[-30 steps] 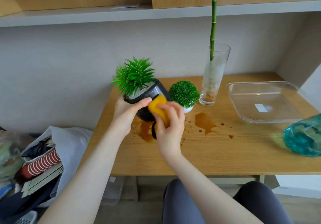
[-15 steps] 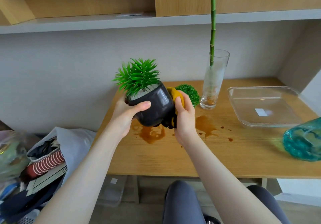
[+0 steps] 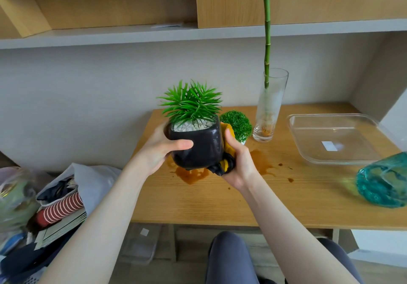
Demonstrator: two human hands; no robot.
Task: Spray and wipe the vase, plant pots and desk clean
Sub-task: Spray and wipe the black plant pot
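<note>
My left hand [image 3: 157,149] grips the pot [image 3: 197,147]; my right [image 3: 239,164] presses the cloth [image 3: 226,149] on it. Desk [image 3: 253,200] stains [image 3: 262,162], vase [image 3: 269,107] remain.

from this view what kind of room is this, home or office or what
Probably a home desk nook. A wooden desk sits under a wall shelf, with a glass vase holding a green stalk, and bags of clothes and papers piled on the left.
</note>
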